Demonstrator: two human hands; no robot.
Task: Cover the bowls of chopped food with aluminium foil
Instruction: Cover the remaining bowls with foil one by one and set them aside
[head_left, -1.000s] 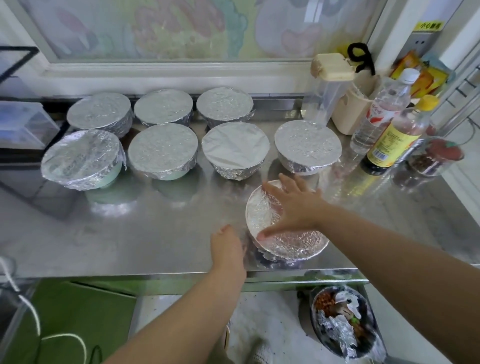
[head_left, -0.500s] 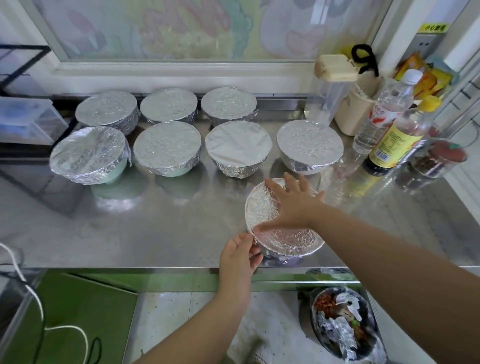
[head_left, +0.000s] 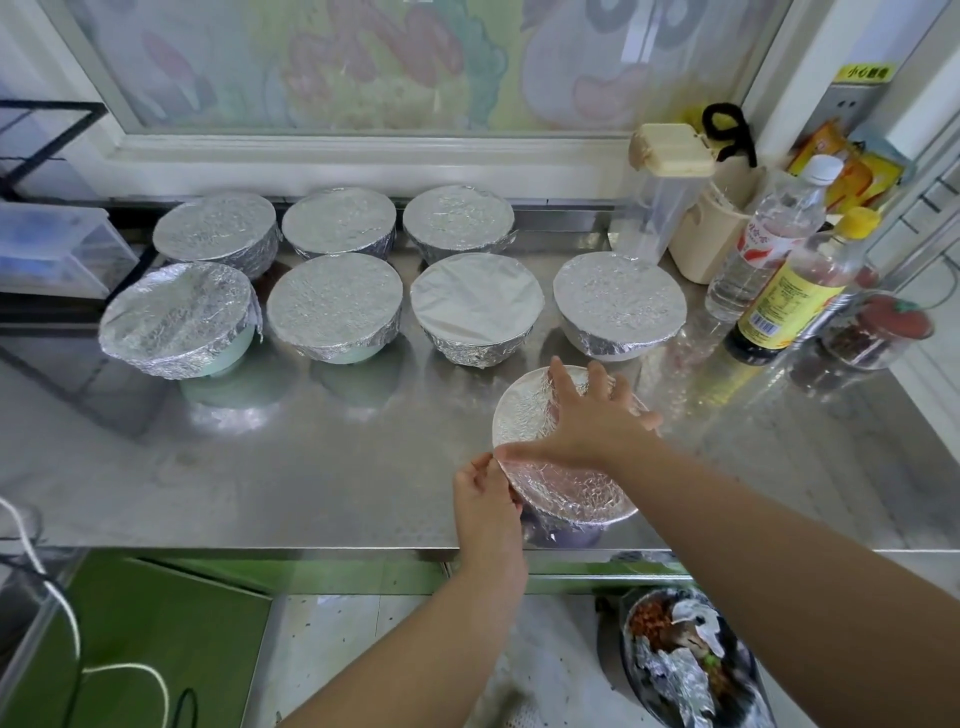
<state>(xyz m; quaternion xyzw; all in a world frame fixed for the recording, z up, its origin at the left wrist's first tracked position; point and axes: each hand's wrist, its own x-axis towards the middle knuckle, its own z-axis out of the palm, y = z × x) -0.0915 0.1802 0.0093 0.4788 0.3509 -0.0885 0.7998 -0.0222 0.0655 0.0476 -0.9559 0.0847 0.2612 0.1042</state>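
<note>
Foil-covered bowl (head_left: 571, 488) under right hand's (head_left: 587, 421) wide-spread fingers, near-left foil rim in left hand's (head_left: 485, 499) finger pinch.

Extends the bare right arm in from the lower right, right hand (head_left: 587, 421) palm down at centre right, fingers straight and spread on crinkled silver aluminium foil (head_left: 571, 493). Holds the bare left arm up from bottom centre, left hand (head_left: 485, 499) just below-left, fingers curled, pinching that foil's left edge.
</note>
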